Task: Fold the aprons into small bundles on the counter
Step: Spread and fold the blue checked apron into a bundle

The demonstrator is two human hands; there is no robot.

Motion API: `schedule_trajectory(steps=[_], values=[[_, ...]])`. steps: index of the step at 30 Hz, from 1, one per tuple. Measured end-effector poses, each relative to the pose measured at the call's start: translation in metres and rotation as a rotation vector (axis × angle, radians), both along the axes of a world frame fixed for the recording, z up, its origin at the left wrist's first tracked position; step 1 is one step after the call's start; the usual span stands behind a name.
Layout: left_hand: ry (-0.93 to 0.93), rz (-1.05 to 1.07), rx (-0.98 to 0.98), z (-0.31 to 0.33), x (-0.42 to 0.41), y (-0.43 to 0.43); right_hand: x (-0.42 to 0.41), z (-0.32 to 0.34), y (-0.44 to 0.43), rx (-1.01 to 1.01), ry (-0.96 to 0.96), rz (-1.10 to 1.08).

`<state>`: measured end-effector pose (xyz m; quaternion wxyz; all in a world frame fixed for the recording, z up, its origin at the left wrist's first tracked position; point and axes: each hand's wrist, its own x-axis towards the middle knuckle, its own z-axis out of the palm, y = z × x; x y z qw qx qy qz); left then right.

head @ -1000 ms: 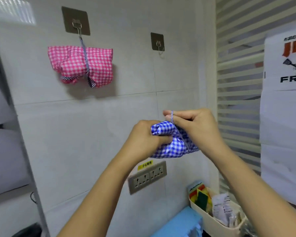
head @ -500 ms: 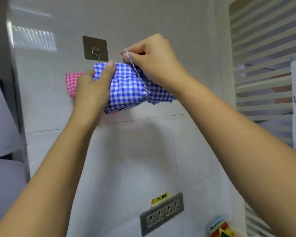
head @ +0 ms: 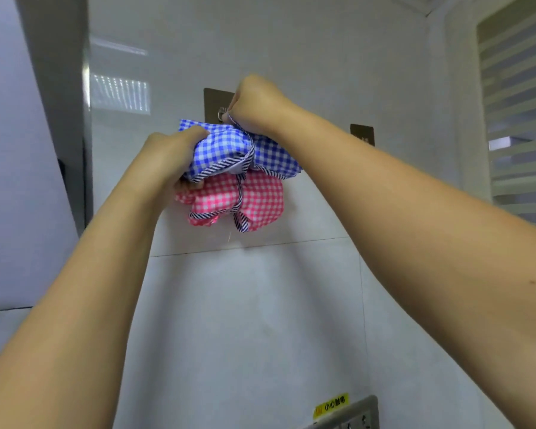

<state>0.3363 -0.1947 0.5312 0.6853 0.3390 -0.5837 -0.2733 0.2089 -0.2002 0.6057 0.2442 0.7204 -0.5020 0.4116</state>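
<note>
A blue checked apron bundle (head: 226, 150) is held up against the tiled wall, right over a pink checked apron bundle (head: 245, 201) that hangs from a metal wall hook (head: 218, 100). My left hand (head: 167, 156) grips the blue bundle's left end from the side and below. My right hand (head: 257, 102) pinches the blue bundle's striped string at the hook. The hook's prong is mostly hidden behind my right hand.
A second metal hook plate (head: 362, 134) sits on the wall to the right, partly behind my right forearm. A wall socket (head: 350, 414) with a yellow label is low on the tiles. Slatted blinds (head: 520, 119) fill the right edge; a grey upright (head: 56, 103) stands at left.
Both hands have carried the blue bundle up from chest height to the left hook. It now sits over the pink bundle, and my right hand has brought the string to the hook.
</note>
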Motion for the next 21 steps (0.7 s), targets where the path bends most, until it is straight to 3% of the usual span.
schedule_trajectory(steps=[7,13,17,21], values=[[-0.038,0.009,0.019,0.006,0.004,-0.007,0.01,0.0,0.001,-0.012,0.073,-0.112],[-0.182,0.095,0.036,0.005,0.01,-0.006,0.013,-0.006,0.006,0.194,0.197,-0.126],[-0.194,0.11,-0.01,-0.011,0.01,0.0,0.003,-0.019,0.003,0.176,0.113,-0.017],[-0.252,0.249,-0.098,-0.023,0.007,0.008,-0.01,-0.043,0.001,0.012,-0.067,0.179]])
